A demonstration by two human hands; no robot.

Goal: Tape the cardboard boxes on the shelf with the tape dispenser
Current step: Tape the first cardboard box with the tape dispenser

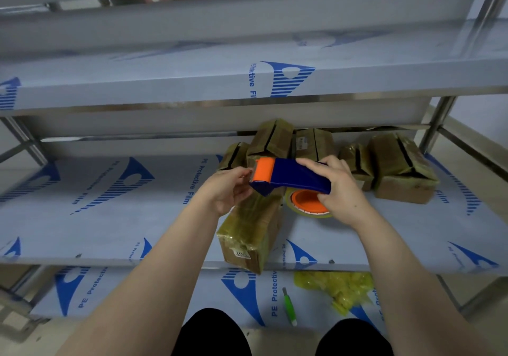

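the words "pe protective film" and a blue striped emblem are printed repeatedly on the pale film covering each shelf (110, 218). a small white label (242, 254) is noted on the end face of the nearest cardboard box (253, 234); its writing is too blurred to be read.

the tape dispenser (291, 175), blue with an orange roller (264, 169), is held above that box. the grip of the right hand (341, 190) is closed round the rear of the dispenser body. the grip of the left hand (225, 190) is narrow, thumb and fingers curled against the dispenser's nose by the roller; whether a tape end is pinched cannot be told. the tape roll (305, 201), on an orange hub, is seen under the dispenser.

the nearest box lies on the middle shelf, one corner overhanging the front edge, its top covered in yellowish tape. further taped boxes (398, 168) are grouped at the back of the same shelf. on the lower shelf (165, 295) a green-handled tool (289, 306) and a heap of crumpled yellow material (338, 287) are recorded. the shelf frame is of bright metal tubing.
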